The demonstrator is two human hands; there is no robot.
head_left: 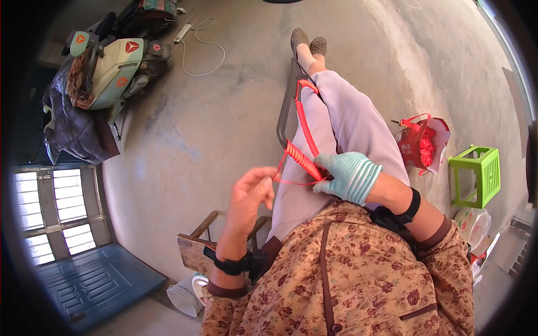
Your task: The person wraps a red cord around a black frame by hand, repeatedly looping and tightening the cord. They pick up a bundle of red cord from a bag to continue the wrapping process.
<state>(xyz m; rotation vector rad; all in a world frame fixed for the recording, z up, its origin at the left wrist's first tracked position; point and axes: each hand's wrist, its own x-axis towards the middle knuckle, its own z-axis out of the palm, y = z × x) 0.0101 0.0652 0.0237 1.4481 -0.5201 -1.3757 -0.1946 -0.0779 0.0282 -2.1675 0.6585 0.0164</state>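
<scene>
Across my lap lies a bent dark rod frame (284, 112), its far end down by my shins. Red strip is wound in tight coils (302, 161) around the part nearest me, and a second length of the frame is covered in red (304, 120). My right hand (348, 176), in a striped white and green glove, grips the near end of the coils. A thin red strip (297, 182) runs taut from there to my bare left hand (255, 190), which pinches it between thumb and fingers, left of the frame. The strip's tail is hard to follow.
A red bag (412, 148) holding red strip stands right of my legs, beside a green plastic stool (476, 168). A wooden stool (193, 252) and white bin (184, 298) are at my left. Farther left are a scooter (115, 73) and a power strip (182, 33) with a trailing cable.
</scene>
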